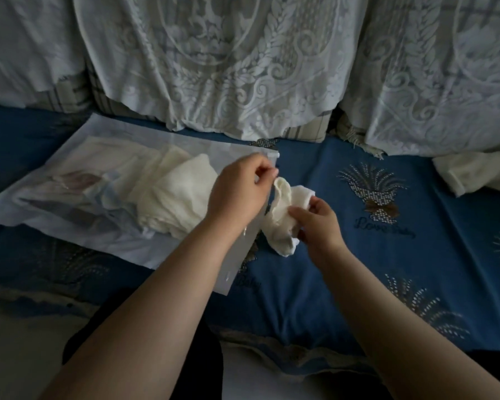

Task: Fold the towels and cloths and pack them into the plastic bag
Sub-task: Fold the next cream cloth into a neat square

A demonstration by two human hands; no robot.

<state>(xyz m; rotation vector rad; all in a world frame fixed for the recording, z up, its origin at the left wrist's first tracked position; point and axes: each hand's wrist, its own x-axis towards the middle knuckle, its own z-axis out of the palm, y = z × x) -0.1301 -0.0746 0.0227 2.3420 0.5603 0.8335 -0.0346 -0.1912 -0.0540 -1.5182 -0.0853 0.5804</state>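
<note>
A translucent plastic bag [70, 157] lies flat on the blue sofa cover, its mouth facing right. Inside it sit folded cream towels [173, 194] and a pale pink and blue cloth [78, 180] further in. My left hand [240, 189] pinches the upper lip of the bag's mouth and lifts it. My right hand [318, 223] grips a small cream cloth [283, 215], bunched up, right at the bag's opening and partly outside it.
Another cream cloth [474, 171] lies at the far right on the blue embroidered cover [358, 269]. White lace drapes [243, 67] hang over the sofa back behind. A pale floor strip shows at the bottom left.
</note>
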